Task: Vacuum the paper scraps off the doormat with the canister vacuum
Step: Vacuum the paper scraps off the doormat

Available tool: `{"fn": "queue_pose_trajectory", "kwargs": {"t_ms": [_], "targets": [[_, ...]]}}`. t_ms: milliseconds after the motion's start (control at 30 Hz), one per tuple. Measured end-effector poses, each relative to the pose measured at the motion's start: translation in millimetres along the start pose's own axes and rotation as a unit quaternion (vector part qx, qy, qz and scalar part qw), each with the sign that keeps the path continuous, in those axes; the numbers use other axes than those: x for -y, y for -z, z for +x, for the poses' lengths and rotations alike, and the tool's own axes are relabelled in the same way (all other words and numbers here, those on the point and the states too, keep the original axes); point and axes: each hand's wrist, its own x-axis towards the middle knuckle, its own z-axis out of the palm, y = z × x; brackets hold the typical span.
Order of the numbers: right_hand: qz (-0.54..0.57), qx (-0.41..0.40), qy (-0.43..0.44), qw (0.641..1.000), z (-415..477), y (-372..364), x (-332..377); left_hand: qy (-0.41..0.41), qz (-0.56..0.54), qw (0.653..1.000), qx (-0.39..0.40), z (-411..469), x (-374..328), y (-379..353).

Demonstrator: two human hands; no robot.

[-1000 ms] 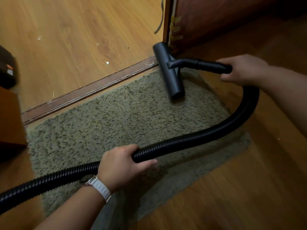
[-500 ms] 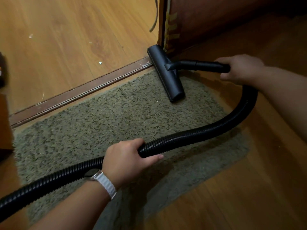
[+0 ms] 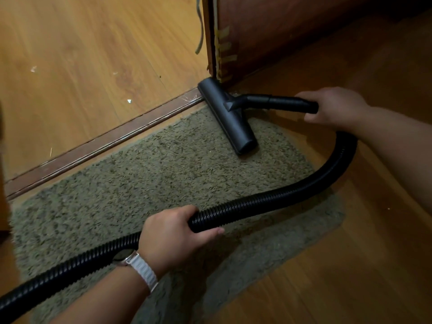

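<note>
Resting on the upper right corner of the doormat (image 3: 163, 174), just right of the frame's centre, the black vacuum nozzle (image 3: 228, 118) has its lower end on the pile. Its upper end reaches the brown threshold strip (image 3: 100, 146), close to the foot of the door (image 3: 280, 31). A short rigid tube (image 3: 275, 102) runs right from the nozzle into the right hand (image 3: 334, 106), whose fingers are wrapped round the tube's end. The ribbed hose (image 3: 268, 202) loops from there down and left across the mat to the lower left corner. The left hand (image 3: 173, 237), with a white-strapped watch (image 3: 140, 267) on its wrist, grasps the hose in the lower middle. Small white paper scraps (image 3: 129, 101) lie on the wooden floor (image 3: 81, 54) beyond the strip, at upper left.
</note>
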Motion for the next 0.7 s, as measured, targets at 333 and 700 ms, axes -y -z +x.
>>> {"fn": "queue_pose_trajectory", "kwargs": {"t_ms": [333,700], "targets": [[-0.011,0.021,0.070,0.997,-1.5,-12.1,41.2,-0.022,-0.011,1.000,0.010,-4.5,6.2,3.6],[0.001,-0.018,-0.020,1.000,-36.6,-17.1,12.5,-0.034,-0.008,0.999,0.006,-6.1,9.3,7.1]]}}
